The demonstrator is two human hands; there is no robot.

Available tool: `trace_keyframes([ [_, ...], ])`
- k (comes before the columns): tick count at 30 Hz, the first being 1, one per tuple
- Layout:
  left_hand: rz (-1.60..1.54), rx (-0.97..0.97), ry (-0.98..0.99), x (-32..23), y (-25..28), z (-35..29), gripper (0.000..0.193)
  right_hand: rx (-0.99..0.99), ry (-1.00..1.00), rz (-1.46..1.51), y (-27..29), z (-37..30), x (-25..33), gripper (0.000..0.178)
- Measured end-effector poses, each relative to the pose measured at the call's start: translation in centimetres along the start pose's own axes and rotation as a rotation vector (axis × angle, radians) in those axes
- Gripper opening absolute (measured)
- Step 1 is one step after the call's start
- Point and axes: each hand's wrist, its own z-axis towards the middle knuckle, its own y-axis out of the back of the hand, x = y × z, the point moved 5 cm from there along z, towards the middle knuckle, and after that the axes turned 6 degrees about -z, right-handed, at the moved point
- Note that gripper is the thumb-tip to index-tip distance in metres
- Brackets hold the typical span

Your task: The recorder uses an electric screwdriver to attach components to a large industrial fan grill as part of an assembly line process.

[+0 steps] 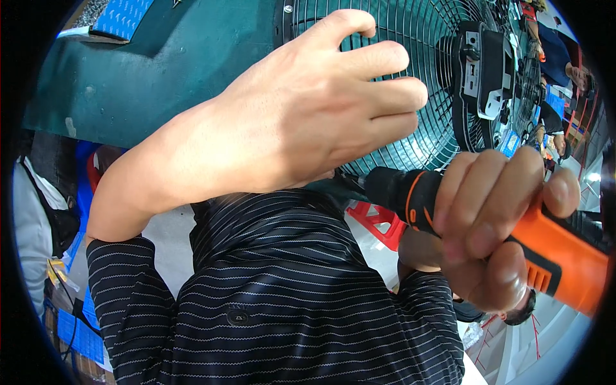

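Note:
My right hand (491, 218) is wrapped round an orange and black cordless drill (564, 263). Its black chuck (388, 186) points left, and the bit reaches the near edge of a black wire fan grille (420, 151), just beneath my left hand. Over that grille, my left hand (321, 102) lies back up with its fingers bent and pointing right. The thumb is mostly hidden by the palm, close to the bit; what the thumb and forefinger pinch, if anything, is out of sight. A black and grey control box (484, 70) with ports sits on the fan, right of my left fingertips.
The fan lies on a dark green tabletop (154, 83). A blue and white carton (122, 19) stands at the far left. Below the table's edge is a red plastic stool (378, 224). Other people (558, 61) are at the far right, beside more fans.

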Motion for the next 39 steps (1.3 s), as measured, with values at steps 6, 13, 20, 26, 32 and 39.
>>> trace_keyframes([
  [6,-0.130,0.047,-0.081,1.4,-0.4,-0.3,0.025,0.009,-0.096,-0.111,-0.9,1.2,-0.6,0.062],
  [13,-0.109,0.093,-0.086,1.5,0.0,-0.7,0.023,0.055,-0.090,-0.026,-1.1,1.4,-1.3,0.065],
  [20,-0.173,0.088,0.046,0.5,1.2,-0.5,0.052,0.001,0.022,0.029,-0.6,-0.3,-0.5,0.056],
  [26,-0.295,0.161,0.066,0.8,0.3,-0.6,0.076,-0.067,0.188,0.042,-1.1,-1.9,0.3,0.052],
  [32,-0.303,0.124,0.087,0.7,0.4,-0.7,0.075,0.097,0.137,0.157,-1.2,-1.3,0.4,0.036],
  [39,-0.232,0.198,0.055,0.6,0.2,-0.6,0.077,0.356,0.135,0.314,-2.1,-0.9,-0.4,0.034],
])
